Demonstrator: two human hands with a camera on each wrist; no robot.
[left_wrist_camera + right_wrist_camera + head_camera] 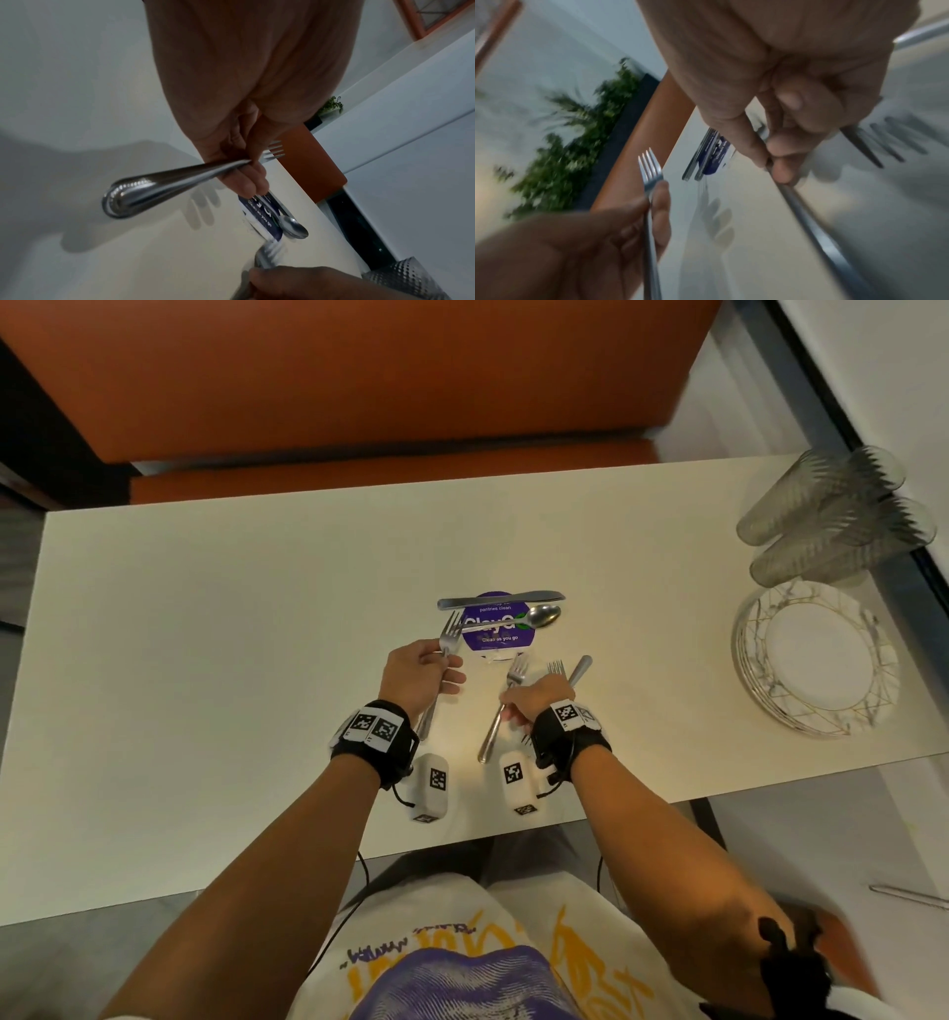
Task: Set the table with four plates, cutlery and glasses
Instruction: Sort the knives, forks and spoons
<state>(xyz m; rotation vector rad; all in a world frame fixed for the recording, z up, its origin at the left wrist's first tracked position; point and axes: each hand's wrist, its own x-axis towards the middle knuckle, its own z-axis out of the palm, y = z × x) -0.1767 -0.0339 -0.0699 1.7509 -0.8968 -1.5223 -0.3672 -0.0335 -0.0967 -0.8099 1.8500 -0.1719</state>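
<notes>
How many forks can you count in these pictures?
3. The left hand grips the first fork; the right hand grips a second fork and a third fork. Another handle there hides its head, so possibly four.

I'm seeing a cream table [205, 608], silver forks [449, 634], a purple sticker [495, 634] with white lettering, white plates [816, 670] showing gold lines, and an orange bench [359, 377].
</notes>
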